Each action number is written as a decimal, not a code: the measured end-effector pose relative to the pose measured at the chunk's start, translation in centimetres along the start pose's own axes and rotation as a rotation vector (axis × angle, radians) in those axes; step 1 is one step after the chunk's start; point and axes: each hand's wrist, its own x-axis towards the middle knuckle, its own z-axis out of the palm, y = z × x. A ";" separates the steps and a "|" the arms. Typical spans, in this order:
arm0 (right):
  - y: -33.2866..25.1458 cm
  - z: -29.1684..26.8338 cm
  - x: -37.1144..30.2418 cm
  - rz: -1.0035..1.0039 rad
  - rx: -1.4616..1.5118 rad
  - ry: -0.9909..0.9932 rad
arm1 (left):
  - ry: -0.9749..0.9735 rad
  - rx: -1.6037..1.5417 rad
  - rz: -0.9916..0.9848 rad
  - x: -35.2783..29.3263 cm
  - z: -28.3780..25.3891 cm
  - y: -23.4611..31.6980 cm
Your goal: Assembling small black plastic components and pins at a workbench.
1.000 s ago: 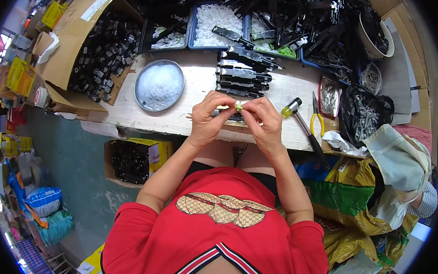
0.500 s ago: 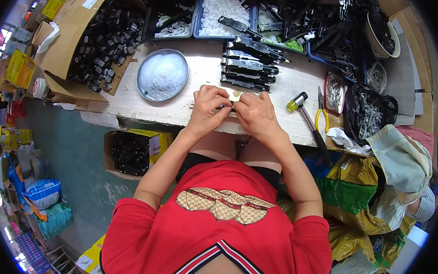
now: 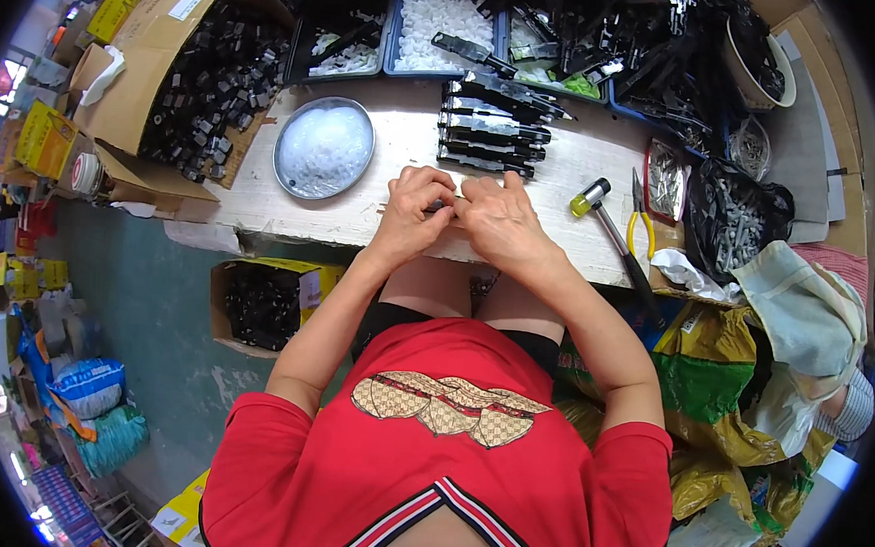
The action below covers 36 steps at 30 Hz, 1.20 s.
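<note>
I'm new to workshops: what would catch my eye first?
Probably the bright red shirt filling the lower middle, with the left hand and right hand close together near the front edge of the bench. Just beyond them lies a row of black parts, with a round dish of white pieces leftward and yellow-handled pliers rightward.

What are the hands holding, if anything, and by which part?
Can't tell for sure. A dark part shows under the fingers of the left hand, but any grip point is hidden; the right hand's fingertips are hidden too.
</note>
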 end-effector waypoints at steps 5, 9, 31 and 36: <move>1.3 -0.3 -0.4 0.015 0.060 -0.002 | -0.045 -0.096 -0.058 0.2 -0.5 -0.2; 2.1 -0.8 -1.3 0.024 0.147 0.169 | -0.070 -0.118 -0.078 0.3 -0.8 0.0; 4.3 -3.1 -1.6 0.072 0.055 0.050 | 0.058 0.135 -0.017 6.9 -3.8 -2.2; 10.5 -5.0 -5.9 0.379 0.062 0.285 | 0.064 0.562 -0.026 15.5 -5.5 -4.2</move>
